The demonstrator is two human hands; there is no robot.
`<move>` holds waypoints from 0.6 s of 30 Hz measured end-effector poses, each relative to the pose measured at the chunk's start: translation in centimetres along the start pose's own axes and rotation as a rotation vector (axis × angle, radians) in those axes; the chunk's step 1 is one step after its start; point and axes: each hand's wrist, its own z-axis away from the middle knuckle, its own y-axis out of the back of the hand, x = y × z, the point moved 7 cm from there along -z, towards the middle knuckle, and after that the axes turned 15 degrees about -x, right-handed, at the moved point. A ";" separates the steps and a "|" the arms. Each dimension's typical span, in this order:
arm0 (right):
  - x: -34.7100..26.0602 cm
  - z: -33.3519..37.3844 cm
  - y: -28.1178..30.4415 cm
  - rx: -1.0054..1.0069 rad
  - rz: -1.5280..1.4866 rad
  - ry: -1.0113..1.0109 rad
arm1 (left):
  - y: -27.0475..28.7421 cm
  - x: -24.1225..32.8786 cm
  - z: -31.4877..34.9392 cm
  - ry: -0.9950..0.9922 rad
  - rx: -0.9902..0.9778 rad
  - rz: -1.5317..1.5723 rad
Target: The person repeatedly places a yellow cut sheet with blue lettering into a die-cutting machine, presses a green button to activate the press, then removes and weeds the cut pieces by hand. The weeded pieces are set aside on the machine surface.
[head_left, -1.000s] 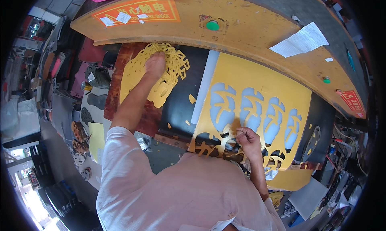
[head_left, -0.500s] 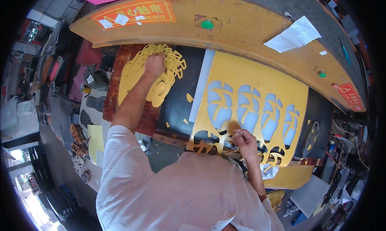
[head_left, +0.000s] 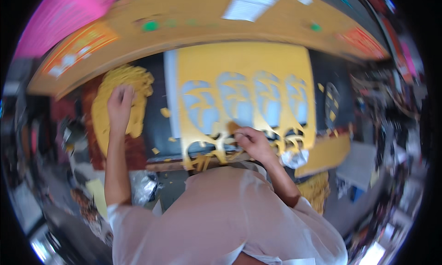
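Note:
My left hand (head_left: 121, 101) is over a heap of yellow cut-out pieces (head_left: 106, 117) on the left of the worktable. Its fingers are smeared by motion, so their closure is unclear. Closed in a pinch, my right hand (head_left: 256, 144) holds a small brownish-yellow piece (head_left: 233, 126), blurred, above the near part of a yellow sheet (head_left: 244, 55). Four-sided and large, this sheet has a row of rounded cut-outs with thin strips across them, and a pale surface shows through. Its near edge is a web of cut scraps (head_left: 202, 161).
An orange machine beam (head_left: 193, 27) with green buttons spans the far side. A pink basket (head_left: 69, 20) and a paper sheet (head_left: 253, 2) are on top. Yellow offcuts (head_left: 165, 112) dot the black surface. Clear plastic (head_left: 143, 185) lies at the near left.
The view has turned and shifted, so the table sits further left and level. My left hand seems lifted slightly off the heap. My right hand stays by the sheet's near edge, still pinching the piece.

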 end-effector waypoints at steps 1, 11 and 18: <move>0.8 0.6 0.4 -0.011 -0.055 -0.062 | -3.4 -0.1 1.8 0.124 -0.140 0.130; 8.0 14.7 21.6 0.935 0.386 -0.114 | -15.3 -2.6 17.2 0.677 -0.211 -0.120; 17.7 16.4 25.9 0.516 -0.023 -0.165 | -19.8 -0.6 19.7 0.625 -0.134 0.125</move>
